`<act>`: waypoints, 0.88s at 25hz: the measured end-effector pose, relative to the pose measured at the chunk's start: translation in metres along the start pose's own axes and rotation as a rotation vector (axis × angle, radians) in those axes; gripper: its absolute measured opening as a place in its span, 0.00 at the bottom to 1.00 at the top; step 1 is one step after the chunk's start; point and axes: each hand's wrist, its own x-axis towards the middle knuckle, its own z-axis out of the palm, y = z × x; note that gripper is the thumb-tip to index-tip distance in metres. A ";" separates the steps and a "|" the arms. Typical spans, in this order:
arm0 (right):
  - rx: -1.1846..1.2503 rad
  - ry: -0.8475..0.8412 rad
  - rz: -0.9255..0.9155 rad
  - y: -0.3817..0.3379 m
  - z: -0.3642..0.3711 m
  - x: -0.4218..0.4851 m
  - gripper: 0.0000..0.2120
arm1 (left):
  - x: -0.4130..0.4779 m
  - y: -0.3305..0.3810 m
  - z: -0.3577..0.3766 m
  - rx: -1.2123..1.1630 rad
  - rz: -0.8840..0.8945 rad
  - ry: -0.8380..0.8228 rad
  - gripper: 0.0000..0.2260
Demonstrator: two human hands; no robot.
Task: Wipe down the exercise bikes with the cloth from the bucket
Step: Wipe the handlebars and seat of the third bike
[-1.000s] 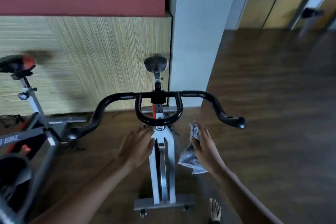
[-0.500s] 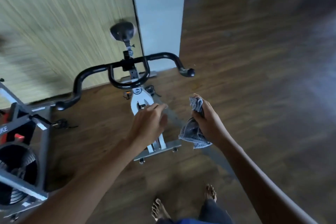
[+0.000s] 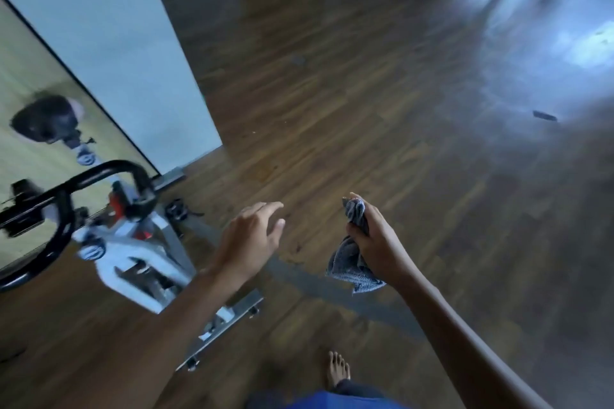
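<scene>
Gripped the cloth (image 3: pixel 349 262) in the right hand (image 3: pixel 377 244), fingers (image 3: pixel 356 232) curled tight round its middle. Had one bunched end poking up above the fingers and the larger, looser end hanging down below the palm. Held the left hand (image 3: pixel 250 237) spread and relaxed, grasping nothing, near the cloth on its left side without touching it. Hovered both hands over the floor (image 3: pixel 365 109), clear of the bike (image 3: pixel 139 262) standing blurred off to the left, black handlebar (image 3: pixel 99 174) nearest the wall. Stood barefoot, one foot (image 3: pixel 338 368) showing below the hands.
</scene>
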 end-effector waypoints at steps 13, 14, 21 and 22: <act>-0.019 -0.062 -0.057 -0.040 -0.034 0.282 0.25 | 0.270 -0.045 -0.028 0.049 -0.019 0.150 0.13; -0.017 -0.077 -0.066 -0.052 -0.024 0.310 0.25 | 0.289 -0.061 -0.037 0.049 -0.043 0.156 0.13; -0.040 -0.354 -0.219 -0.147 0.083 0.476 0.25 | 0.371 -0.176 -0.113 0.062 -0.323 0.275 0.14; -0.053 -0.414 -0.260 -0.161 0.105 0.496 0.25 | 0.376 -0.195 -0.122 0.068 -0.375 0.295 0.15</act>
